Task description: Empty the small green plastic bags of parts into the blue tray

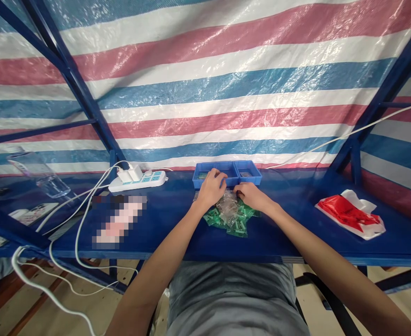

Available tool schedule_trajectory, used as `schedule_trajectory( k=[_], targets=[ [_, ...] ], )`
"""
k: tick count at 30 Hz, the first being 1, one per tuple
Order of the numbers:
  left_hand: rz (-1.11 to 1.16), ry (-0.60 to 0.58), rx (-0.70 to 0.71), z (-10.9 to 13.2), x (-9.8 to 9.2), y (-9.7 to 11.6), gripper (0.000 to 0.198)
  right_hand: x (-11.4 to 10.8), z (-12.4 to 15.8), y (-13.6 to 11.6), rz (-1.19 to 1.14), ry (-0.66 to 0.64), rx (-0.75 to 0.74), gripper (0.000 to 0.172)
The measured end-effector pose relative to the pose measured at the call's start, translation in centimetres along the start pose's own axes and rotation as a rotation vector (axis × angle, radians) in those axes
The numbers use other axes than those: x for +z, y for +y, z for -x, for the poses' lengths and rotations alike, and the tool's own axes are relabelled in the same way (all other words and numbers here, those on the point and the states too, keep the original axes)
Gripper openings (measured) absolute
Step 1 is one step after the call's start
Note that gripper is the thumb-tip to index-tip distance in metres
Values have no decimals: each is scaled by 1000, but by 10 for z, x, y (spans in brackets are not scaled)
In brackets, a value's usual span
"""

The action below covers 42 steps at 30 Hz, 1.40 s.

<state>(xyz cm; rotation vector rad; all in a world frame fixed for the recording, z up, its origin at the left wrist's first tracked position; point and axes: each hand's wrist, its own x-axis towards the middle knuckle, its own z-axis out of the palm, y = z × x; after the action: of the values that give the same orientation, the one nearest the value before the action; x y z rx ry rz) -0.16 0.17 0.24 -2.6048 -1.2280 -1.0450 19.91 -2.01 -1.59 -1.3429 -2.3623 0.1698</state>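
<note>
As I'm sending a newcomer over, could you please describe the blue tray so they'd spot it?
Find the striped sheet, then the dark blue table below it. Near the table's far edge, beyond the green packets, sits the blue tray. Its brighter blue walls and open compartments set it apart from the packets.

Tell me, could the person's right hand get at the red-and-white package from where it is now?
Probably yes: the right hand is by the small green packets, and I see nothing standing between it and the red-and-white package farther right.
</note>
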Motion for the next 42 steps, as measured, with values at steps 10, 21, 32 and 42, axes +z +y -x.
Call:
schedule_trajectory(
  k=[10,21,32,42],
  targets=[
    [65,-96,-10,1,0,1,26,3,-1,4,-7,85,12,38],
    [129,-175,71,0,-2,4,21,2,-4,-3,-441,424,96,25],
    [125,-173,104,1,0,6,16,9,-7,-7,-783,424,164,27],
    [151,-164,105,1,1,6,14,4,-7,-3,-794,441,157,23]
  ],
)
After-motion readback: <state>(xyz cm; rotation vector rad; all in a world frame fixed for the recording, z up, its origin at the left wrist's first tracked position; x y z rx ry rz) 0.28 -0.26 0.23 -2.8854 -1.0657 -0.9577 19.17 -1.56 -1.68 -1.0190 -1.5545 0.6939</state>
